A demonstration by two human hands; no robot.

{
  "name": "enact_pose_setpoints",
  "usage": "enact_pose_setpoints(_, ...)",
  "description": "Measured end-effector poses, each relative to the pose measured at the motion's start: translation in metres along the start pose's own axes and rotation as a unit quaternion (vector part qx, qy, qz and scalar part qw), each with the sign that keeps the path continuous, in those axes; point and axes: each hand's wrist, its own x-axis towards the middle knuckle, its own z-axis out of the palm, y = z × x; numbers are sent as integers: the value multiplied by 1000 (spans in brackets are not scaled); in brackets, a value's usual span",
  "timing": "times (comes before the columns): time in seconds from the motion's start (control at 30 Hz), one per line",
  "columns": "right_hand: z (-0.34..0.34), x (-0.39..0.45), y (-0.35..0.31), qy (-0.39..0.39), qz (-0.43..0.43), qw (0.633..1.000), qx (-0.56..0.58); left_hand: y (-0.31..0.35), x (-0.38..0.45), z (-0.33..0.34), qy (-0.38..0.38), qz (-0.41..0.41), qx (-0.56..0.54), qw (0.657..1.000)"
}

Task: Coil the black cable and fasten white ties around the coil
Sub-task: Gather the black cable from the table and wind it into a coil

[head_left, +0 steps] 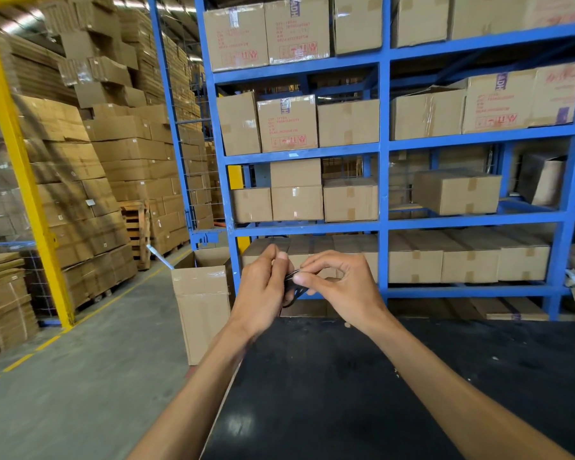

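Above the far edge of a black table (pixel 412 376), two bare forearms reach forward and the hands meet in mid-air. Left hand (pixel 263 290) is curled, thumb up, its fingers closed around a small coil of black cable (pixel 292 287). Right hand (pixel 342 287) is half closed, thumb and forefinger pinching at the top of the coil, where a thin pale strip, possibly a tie, is too small to make out. Blue shelves (pixel 384 180) of cardboard boxes stand behind.
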Motion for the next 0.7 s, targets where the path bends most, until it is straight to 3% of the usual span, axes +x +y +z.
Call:
enact_pose_setpoints(0.23,-7,7,-6,-28,85,993,80,6,0,-20,-162,2,-48,986)
enact_pose_setpoints(0.4,-3,-1,-5,-65,58,989,122,13,-5,-19,-151,17,-53,987)
enact_pose_setpoints(0.7,9,-18,0,-26,-11,998,49,11,-3,-11,-88,-28,-86,992)
